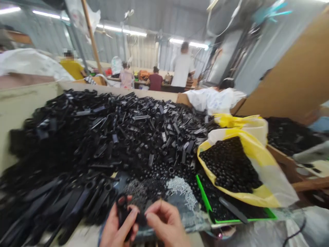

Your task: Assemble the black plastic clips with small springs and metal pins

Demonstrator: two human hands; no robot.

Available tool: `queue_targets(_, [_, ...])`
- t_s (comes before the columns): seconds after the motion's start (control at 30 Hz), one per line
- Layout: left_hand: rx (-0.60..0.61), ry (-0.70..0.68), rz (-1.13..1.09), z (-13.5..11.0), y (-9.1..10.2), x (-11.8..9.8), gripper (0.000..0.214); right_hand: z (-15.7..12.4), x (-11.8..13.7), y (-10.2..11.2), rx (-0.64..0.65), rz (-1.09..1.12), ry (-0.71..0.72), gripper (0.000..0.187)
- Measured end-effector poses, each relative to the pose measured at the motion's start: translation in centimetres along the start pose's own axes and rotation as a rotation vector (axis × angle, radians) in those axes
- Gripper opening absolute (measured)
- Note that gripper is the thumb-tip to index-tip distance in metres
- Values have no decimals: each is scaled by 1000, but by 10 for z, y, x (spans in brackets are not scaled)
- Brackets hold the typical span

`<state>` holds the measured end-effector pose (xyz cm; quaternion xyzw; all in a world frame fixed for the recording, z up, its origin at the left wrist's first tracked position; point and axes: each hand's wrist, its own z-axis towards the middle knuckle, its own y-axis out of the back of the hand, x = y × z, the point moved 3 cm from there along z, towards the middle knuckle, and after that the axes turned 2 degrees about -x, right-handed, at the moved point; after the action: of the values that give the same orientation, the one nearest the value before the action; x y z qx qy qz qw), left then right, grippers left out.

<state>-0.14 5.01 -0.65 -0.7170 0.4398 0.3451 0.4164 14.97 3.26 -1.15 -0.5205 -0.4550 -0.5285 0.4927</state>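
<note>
At the bottom centre my left hand point(119, 226) is closed round a black plastic part point(122, 210) with a ring at its top end. My right hand point(166, 223) is beside it, fingers pinched against the same part; motion blur hides whether it holds anything small. Just beyond both hands lie a small heap of silver screws point(180, 188) and a patch of small dark pieces point(140, 192). Behind them rises a big pile of black plastic parts point(110, 137).
A yellow bag point(257, 154) of small black round pieces sits in a green tray point(205, 202) at the right. A cream wall point(15, 109) bounds the pile at left. Several people work at tables far back. A brown board point(295, 75) leans at right.
</note>
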Motion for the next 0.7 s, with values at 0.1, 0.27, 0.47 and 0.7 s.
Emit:
queue_targets(0.1, [5,-62,35,-7,0,-3,69,-5,26,11,148,-313,287,19])
queue_targets(0.27, [18,-23,31,-10,-1,2,60,-11,32,13,260,-701,699,25])
queue_targets(0.47, [77,125,-224,-17,0,-2,45,-15,31,17,78,-581,639,25])
queue_targets(0.7, [155,179,-432,-18,-9,-4,40,-16,31,-5,52,-473,691,25])
